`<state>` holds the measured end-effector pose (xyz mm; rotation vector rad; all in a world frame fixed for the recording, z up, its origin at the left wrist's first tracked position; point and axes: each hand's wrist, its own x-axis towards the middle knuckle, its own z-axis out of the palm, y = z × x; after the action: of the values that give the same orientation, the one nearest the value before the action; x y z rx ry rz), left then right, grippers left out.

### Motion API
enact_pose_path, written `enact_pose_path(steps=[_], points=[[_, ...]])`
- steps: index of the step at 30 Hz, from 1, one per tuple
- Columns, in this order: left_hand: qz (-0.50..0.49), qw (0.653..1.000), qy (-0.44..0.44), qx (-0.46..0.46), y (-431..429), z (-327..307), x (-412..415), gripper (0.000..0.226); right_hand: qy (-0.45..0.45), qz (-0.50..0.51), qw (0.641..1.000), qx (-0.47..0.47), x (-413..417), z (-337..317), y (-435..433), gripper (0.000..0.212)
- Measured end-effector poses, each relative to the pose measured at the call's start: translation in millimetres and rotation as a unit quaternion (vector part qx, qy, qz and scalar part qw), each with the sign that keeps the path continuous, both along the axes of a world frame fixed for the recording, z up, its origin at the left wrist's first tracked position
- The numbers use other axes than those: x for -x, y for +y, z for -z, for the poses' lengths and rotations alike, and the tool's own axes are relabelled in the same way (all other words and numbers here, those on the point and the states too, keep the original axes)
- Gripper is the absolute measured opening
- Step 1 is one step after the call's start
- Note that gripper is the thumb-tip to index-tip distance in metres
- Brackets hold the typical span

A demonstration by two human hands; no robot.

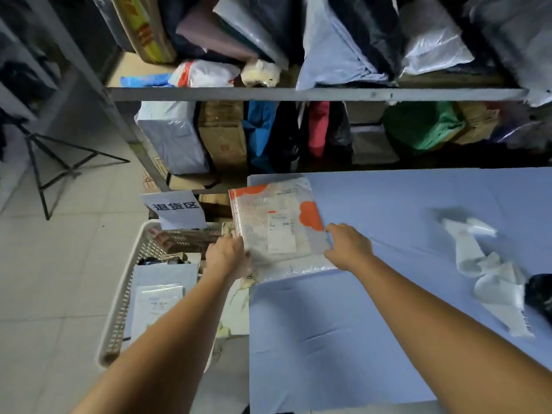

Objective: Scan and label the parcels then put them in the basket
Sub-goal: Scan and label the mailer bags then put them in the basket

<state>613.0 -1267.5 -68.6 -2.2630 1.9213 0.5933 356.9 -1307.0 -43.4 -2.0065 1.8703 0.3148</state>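
A flat white parcel (277,222) with orange patches and a white label on top lies at the left edge of the blue table (373,309), partly overhanging it. My left hand (228,255) grips its near left corner. My right hand (348,246) holds its right edge, fingers curled over it. To the left, below the table edge, stands a white plastic basket (119,309) with several parcels inside, among them a pale blue bag with a label (158,303).
Crumpled white label backing paper (490,273) and a dark object (540,294) lie at the table's right side. A metal shelf rack (298,94) full of parcels stands behind. A paper sign (176,209) hangs above the basket. A black tripod (50,168) stands on the tiled floor at left.
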Motion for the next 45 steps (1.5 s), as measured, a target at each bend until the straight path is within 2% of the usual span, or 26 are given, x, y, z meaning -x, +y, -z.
enact_pose_path(steps=[3, 7, 11, 15, 17, 19, 22, 24, 27, 30, 35, 40, 45], points=[[-0.096, 0.992, 0.082, -0.024, -15, 22, 5, 0.027, -0.025, 0.027, 0.999, -0.035, -4, 28, -20, 0.054], [-0.203, 0.957, 0.205, -0.039, -23, 34, 21, 0.018, -0.085, 0.109, 0.989, -0.053, -7, 57, -32, 0.059], [-0.266, 0.94, 0.214, -0.01, -22, 34, 36, 0.021, -0.153, 0.174, 0.97, -0.076, -3, 72, -41, 0.056], [-0.341, 0.905, 0.254, 0.001, -15, 31, 49, 0.037, -0.235, 0.166, 0.952, -0.107, 5, 70, -46, 0.015], [-0.379, 0.876, 0.298, 0.012, -9, 25, 62, 0.047, -0.254, 0.141, 0.952, -0.1, 13, 64, -46, 0.008], [-0.416, 0.837, 0.356, 0.024, -2, 13, 83, 0.059, -0.256, 0.127, 0.955, -0.086, 29, 53, -42, 0.027], [-0.422, 0.811, 0.404, 0.036, 12, -1, 121, 0.062, -0.252, 0.115, 0.958, -0.071, 68, 38, -29, 0.04], [-0.409, 0.809, 0.42, 0.05, 22, -6, 150, 0.056, -0.261, 0.113, 0.957, -0.059, 99, 30, -16, 0.041], [-0.381, 0.82, 0.423, 0.065, 37, -9, 196, 0.06, -0.276, 0.129, 0.951, -0.052, 156, 20, 8, 0.034], [-0.348, 0.829, 0.436, 0.046, 53, -13, 243, 0.062, -0.287, 0.148, 0.945, -0.044, 213, 14, 36, 0.027], [-0.319, 0.823, 0.47, 0.011, 82, -10, 313, 0.06, -0.294, 0.166, 0.941, -0.027, 293, 24, 76, 0.019], [-0.31, 0.84, 0.445, -0.003, 108, 6, 358, 0.058, -0.322, 0.209, 0.923, -0.012, 335, 36, 110, 0.011], [-0.328, 0.854, 0.404, 0.01, 120, 23, 375, 0.057, -0.32, 0.261, 0.91, -0.035, 342, 48, 132, 0.011]])
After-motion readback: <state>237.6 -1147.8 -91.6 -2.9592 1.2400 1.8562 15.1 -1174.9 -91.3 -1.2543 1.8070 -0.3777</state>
